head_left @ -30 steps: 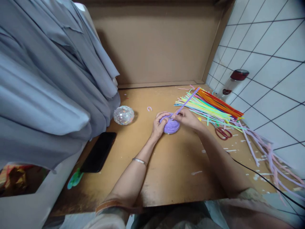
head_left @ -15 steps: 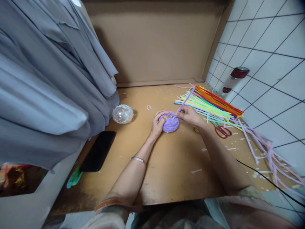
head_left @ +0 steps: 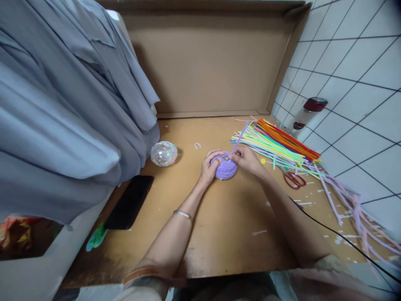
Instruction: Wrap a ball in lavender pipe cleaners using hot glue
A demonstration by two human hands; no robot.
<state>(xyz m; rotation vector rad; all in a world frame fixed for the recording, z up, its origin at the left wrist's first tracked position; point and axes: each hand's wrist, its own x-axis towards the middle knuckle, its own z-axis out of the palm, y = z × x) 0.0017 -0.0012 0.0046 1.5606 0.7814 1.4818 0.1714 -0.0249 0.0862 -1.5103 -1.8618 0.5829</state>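
A round purple coiled piece (head_left: 226,169), wound from fuzzy stems with a clear bit at its top, rests low over the wooden table. My left hand (head_left: 209,167) grips its left side, thumb on top and fingers curled behind. At its upper right, my right hand (head_left: 245,159) pinches a purple stem (head_left: 241,136), whose free end sticks up and to the right. The fingertips of my right hand touch the coil's top edge.
On the table (head_left: 228,234) are a faceted clear ball (head_left: 164,153), a black phone (head_left: 130,202), a pink curl (head_left: 197,145), colourful stems (head_left: 275,144) and red-handled scissors (head_left: 294,180). A jar (head_left: 308,115) stands behind; a black cable (head_left: 338,232) crosses at right.
The view has shifted slightly, so everything sits a little lower. My right hand stays at the coil's edge, and the free purple stem now shows shorter above it.
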